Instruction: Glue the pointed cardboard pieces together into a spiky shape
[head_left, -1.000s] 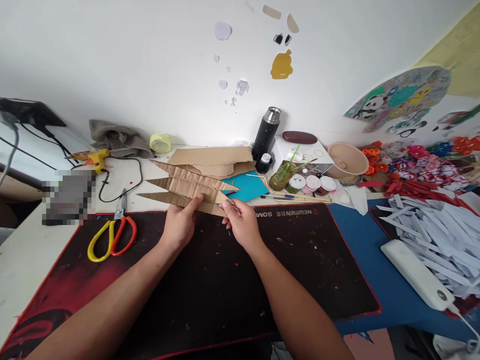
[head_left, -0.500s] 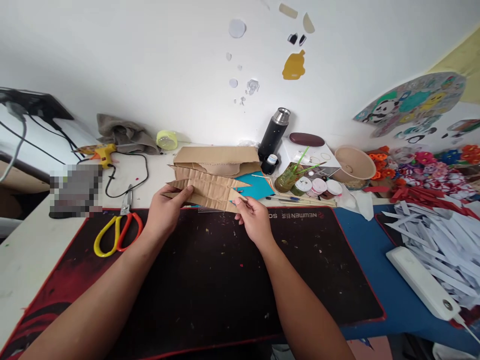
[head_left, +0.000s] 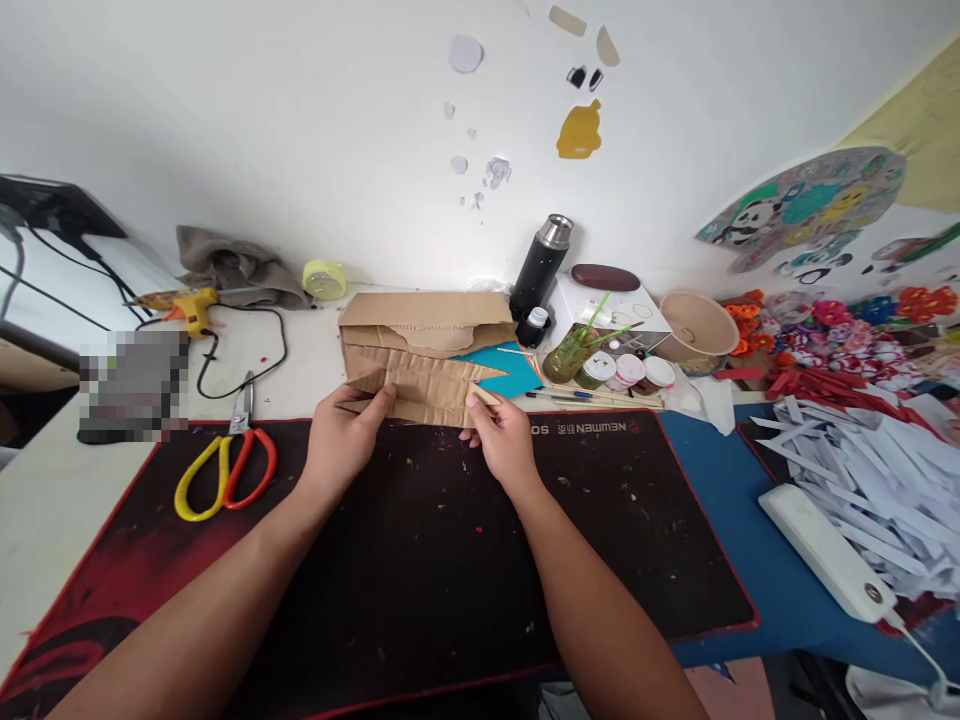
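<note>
I hold a jagged piece of brown corrugated cardboard (head_left: 424, 388) with pointed ends above the far edge of a black and red desk mat (head_left: 420, 560). My left hand (head_left: 341, 445) pinches its left end, thumb on top. My right hand (head_left: 502, 445) pinches the right end near a pointed tip. Both hands are closed on the cardboard. Behind it lies a larger folded cardboard sheet (head_left: 427, 318) and a teal paper piece (head_left: 510, 372).
Yellow and red scissors (head_left: 225, 470) lie on the mat at left, a yellow glue gun (head_left: 187, 308) with cord behind. A black flask (head_left: 541, 265), paint jars (head_left: 626, 370), a bowl (head_left: 697, 325), white paper strips (head_left: 862, 460) and a white power bank (head_left: 821, 550) are at right.
The long spikes of the cardboard that stuck out to the left have been folded or turned in, so the piece looks shorter and more compact. Both hands kept hold, the left shifting slightly.
</note>
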